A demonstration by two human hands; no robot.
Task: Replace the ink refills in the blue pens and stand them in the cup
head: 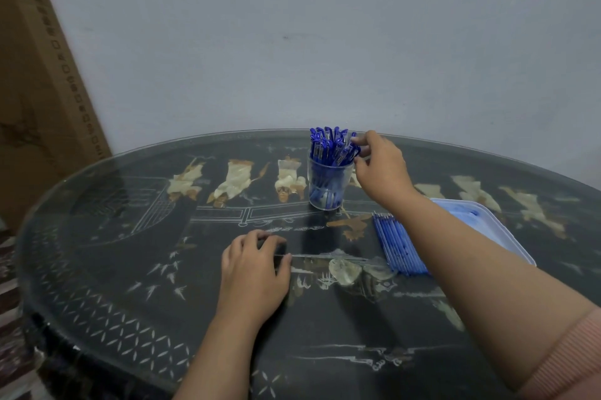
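A person's right hand (380, 168) reaches to a clear cup (325, 194) at the far side of a glass-topped table (130, 269), its fingertips pinching one of the blue pens (328, 145) standing in it. The left hand (253, 266) rests on the table with fingers curled; whether it grips anything cannot be told. Blue refills (396, 243) lie bundled under the right forearm, beside a pale tray (507, 230).

A clear plastic cup (328, 194) holds dark blue plastic pens (330, 145). The round black glass-topped tabletop (130, 269) bears white line drawings, cream-and-tan figures and a diamond-lattice border. The ribbed sleeve (572, 364) is pink.
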